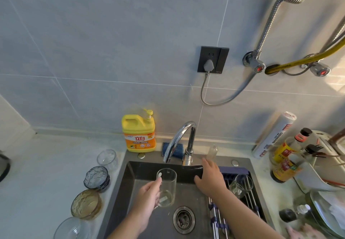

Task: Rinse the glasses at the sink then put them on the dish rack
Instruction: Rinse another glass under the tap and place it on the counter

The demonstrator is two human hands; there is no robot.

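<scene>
The left hand [147,197] is gripping a glass [166,187] under the faucet [182,138]; the right hand [210,178], fingers straight and empty, is hovering by its base. A second glass [239,185] is already lying on the dish rack [214,218].

The yellow detergent jug [138,130] on the bench carries an orange label with the brand 立白 in big red characters. The white roll [274,136] and the sauce bottles [285,156] have print, but it is too blurred to read.
</scene>
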